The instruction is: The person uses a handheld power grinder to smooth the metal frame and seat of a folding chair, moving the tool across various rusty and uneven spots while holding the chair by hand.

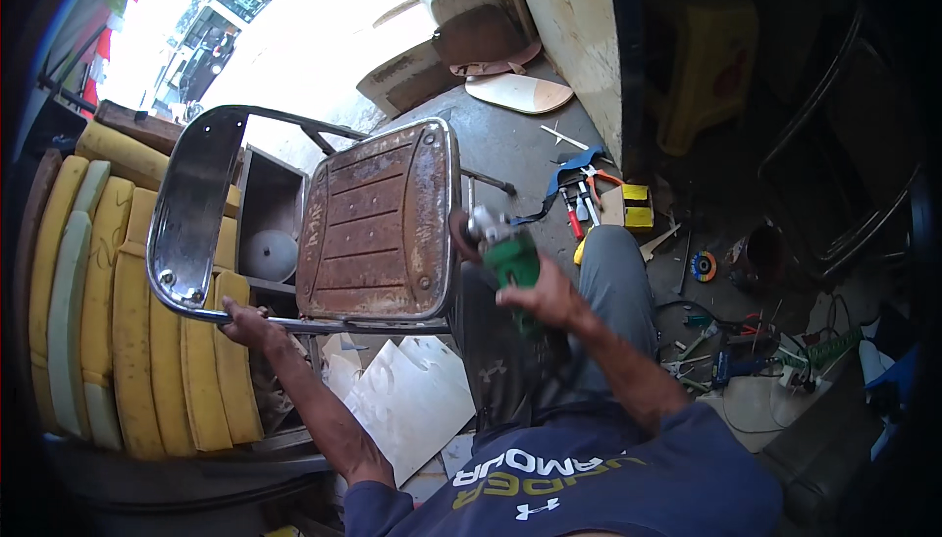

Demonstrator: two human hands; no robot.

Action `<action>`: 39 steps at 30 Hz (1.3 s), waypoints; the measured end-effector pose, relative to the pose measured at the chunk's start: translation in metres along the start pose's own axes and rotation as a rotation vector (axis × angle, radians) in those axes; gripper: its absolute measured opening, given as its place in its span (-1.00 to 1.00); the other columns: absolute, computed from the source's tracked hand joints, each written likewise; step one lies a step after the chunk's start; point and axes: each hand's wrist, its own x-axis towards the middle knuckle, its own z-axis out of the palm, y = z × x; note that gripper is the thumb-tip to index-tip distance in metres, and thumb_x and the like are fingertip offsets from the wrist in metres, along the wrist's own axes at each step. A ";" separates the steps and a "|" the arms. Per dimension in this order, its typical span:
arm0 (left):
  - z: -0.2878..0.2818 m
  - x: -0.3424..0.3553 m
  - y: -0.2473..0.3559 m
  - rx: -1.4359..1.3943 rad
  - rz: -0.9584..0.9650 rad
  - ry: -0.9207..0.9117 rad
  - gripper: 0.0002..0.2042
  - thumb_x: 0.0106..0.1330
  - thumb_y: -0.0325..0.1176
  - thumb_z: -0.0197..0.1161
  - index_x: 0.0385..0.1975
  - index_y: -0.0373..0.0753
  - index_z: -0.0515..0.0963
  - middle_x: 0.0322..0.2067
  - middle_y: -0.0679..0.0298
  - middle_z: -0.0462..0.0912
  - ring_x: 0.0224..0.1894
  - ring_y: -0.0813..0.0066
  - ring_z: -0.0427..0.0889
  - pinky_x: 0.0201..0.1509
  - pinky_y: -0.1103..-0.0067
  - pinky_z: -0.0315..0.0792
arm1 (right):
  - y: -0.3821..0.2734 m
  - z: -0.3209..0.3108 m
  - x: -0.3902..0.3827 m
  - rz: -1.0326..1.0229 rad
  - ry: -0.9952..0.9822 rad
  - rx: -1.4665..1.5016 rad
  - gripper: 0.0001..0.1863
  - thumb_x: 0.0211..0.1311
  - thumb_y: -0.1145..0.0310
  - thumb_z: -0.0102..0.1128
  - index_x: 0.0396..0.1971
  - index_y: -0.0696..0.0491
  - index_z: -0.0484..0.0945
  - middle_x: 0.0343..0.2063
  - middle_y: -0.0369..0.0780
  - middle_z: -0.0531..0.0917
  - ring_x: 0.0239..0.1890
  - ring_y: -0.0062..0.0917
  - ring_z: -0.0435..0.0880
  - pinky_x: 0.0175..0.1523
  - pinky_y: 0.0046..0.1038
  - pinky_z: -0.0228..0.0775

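Observation:
A metal chair lies across my view, with a chrome backrest frame [193, 193] at the left and a rusty ribbed seat plate [372, 218]. My left hand [250, 323] is closed on the chrome tube along the chair's lower side. My right hand [545, 296] grips a green angle grinder [515, 267], held over my legs just right of the seat. The grinder's disc [461, 235] is at the seat's right edge; whether it touches is unclear.
Yellow foam cushions [137, 341] stand at the left, white boards [397, 404] lie below the chair. Hand tools [579, 208], a flap disc [703, 266] and cables lie on the floor at the right, near a yellow stool [702, 66] and a wall [579, 26].

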 end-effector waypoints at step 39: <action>-0.013 0.002 -0.004 -0.121 0.107 -0.277 -0.79 0.54 -0.31 0.18 -0.30 -0.20 0.32 -0.68 0.42 0.29 -0.73 0.63 0.30 -0.67 0.60 0.37 | -0.014 0.018 -0.057 0.047 -0.020 -0.544 -0.03 -0.02 0.05 0.46 0.28 0.28 0.16 -0.26 0.25 0.69 -0.15 0.17 0.73 0.01 -0.02 0.60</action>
